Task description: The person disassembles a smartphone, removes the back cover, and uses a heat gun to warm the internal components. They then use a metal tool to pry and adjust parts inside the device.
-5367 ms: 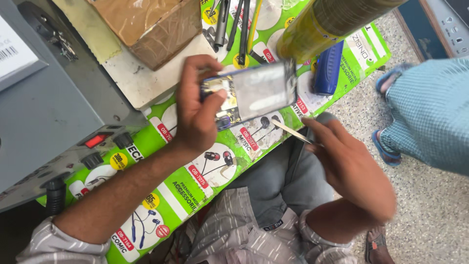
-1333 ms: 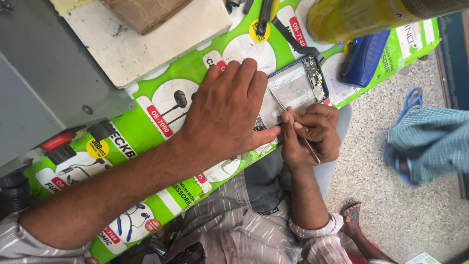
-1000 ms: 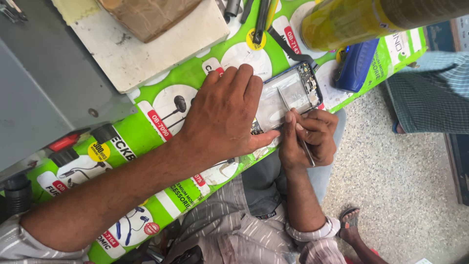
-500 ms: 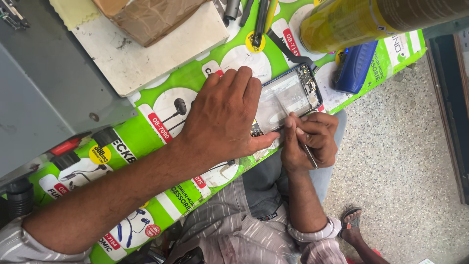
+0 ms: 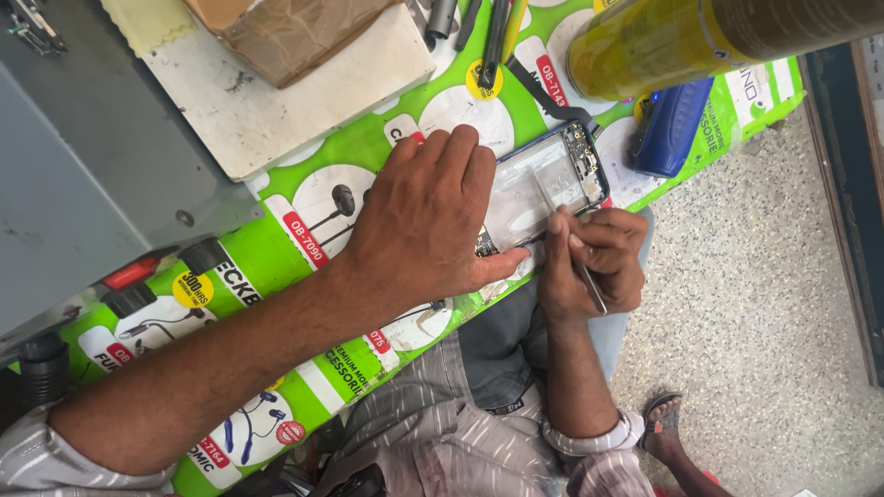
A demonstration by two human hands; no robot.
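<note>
An opened phone with its back off lies on the green printed counter mat; its inner parts show. My left hand lies flat over the phone's near end and presses it down. My right hand pinches thin metal tweezers, whose tip rests inside the phone's frame.
A white slab carries a taped cardboard box. Several hand tools lie at the top. A yellow bottle and a blue case sit at the right. A grey machine fills the left. Speckled floor lies beyond the counter edge.
Five seconds ago I held the phone up off the mat; now it lies flat under my left hand. Over the last second the tweezers have stayed in the phone. A person at the right has gone.
</note>
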